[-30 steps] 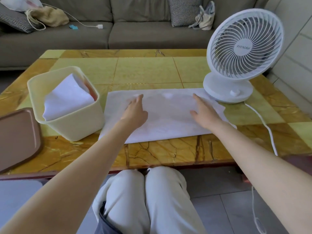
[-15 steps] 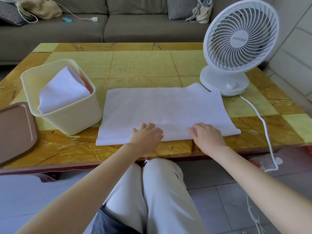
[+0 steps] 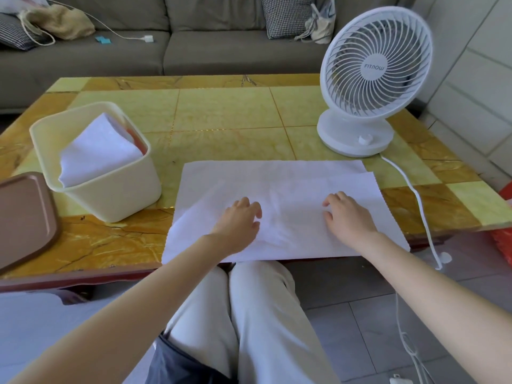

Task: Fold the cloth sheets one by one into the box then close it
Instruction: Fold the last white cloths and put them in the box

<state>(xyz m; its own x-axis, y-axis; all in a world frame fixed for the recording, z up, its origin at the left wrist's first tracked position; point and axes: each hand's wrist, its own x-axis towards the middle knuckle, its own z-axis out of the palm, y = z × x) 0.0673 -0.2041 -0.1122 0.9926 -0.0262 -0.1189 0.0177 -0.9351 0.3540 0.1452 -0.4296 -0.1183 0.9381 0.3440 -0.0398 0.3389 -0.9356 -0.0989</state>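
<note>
A white cloth sheet [image 3: 277, 178] lies on the yellow tiled table [image 3: 227, 120] in front of me, and its near part reaches past the table's front edge. My left hand [image 3: 238, 223] and my right hand [image 3: 346, 214] are over its middle with curled fingers. Each pinches the near edge, lifted and carried away from me over the rest of the sheet. To the left stands the cream box [image 3: 110, 200], uncovered, holding a folded white cloth [image 3: 97, 151] that sticks up above the rim. The brown lid [image 3: 25, 217] lies flat at the far left.
A white desk fan [image 3: 371, 79] stands at the back right of the table, just beyond the sheet. Its white cord [image 3: 415, 195] runs down over the right front edge to the floor. A grey sofa [image 3: 166, 51] lies behind the table. My knees are under the front edge.
My hands went from pressing the sheet flat to its near edge, took hold of it, and now carry that edge away from me over the sheet.
</note>
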